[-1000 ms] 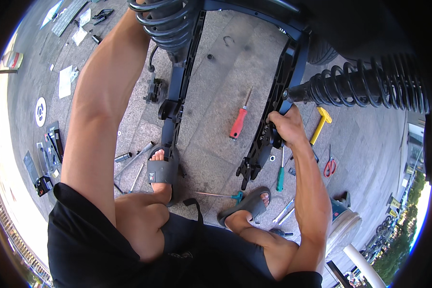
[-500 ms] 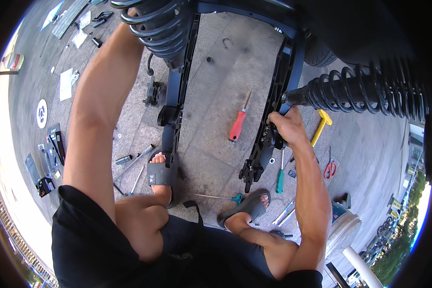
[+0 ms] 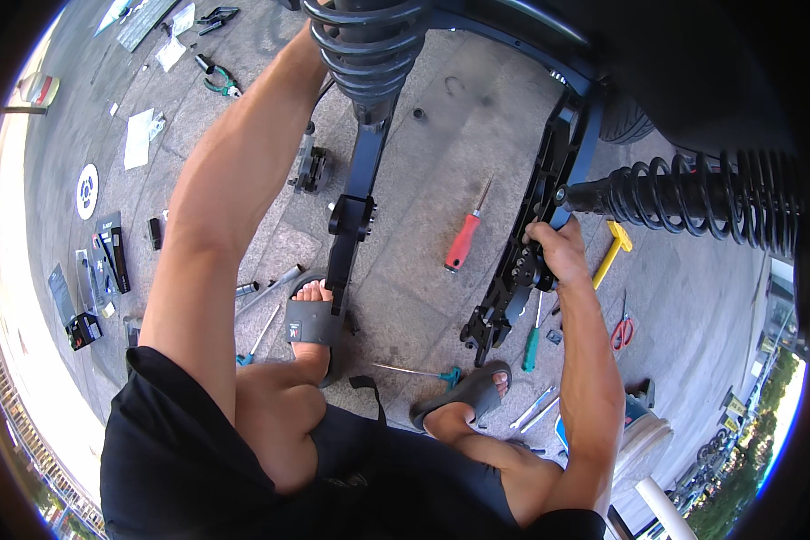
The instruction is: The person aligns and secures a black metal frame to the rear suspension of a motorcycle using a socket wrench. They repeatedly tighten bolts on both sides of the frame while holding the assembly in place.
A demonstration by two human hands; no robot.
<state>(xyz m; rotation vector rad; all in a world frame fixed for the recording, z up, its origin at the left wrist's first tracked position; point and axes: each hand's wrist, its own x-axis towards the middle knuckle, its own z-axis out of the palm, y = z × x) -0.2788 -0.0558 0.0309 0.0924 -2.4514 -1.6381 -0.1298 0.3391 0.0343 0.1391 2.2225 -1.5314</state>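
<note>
My right hand (image 3: 558, 250) is closed around the black suspension arm (image 3: 533, 211) on the right, just below the foot of a coil spring shock absorber (image 3: 693, 200). My left forearm reaches up to a second coil spring shock absorber (image 3: 369, 54) at the upper left, whose coils hide my left hand and its fingers. Beneath that spring a second black arm (image 3: 358, 171) with a bracket (image 3: 351, 216) runs down toward my left foot. Both arms hang from a dark crossbeam (image 3: 504, 27) at the top. A red-handled screwdriver (image 3: 463, 238) lies on the paving between them.
Near my right arm lie a green-handled screwdriver (image 3: 532, 349), a yellow hammer (image 3: 610, 256) and red-handled scissors (image 3: 622, 333). A teal-handled tool (image 3: 450, 376) lies between my feet. Leftward are green pliers (image 3: 222, 83), a white disc (image 3: 87, 191) and packaging (image 3: 112, 256). A white bucket (image 3: 643, 445) stands lower right.
The left arm and spring have swung rightward, closer to the red screwdriver, and my left forearm has gone with them. My right hand keeps its grip. The whole view has shifted slightly.
</note>
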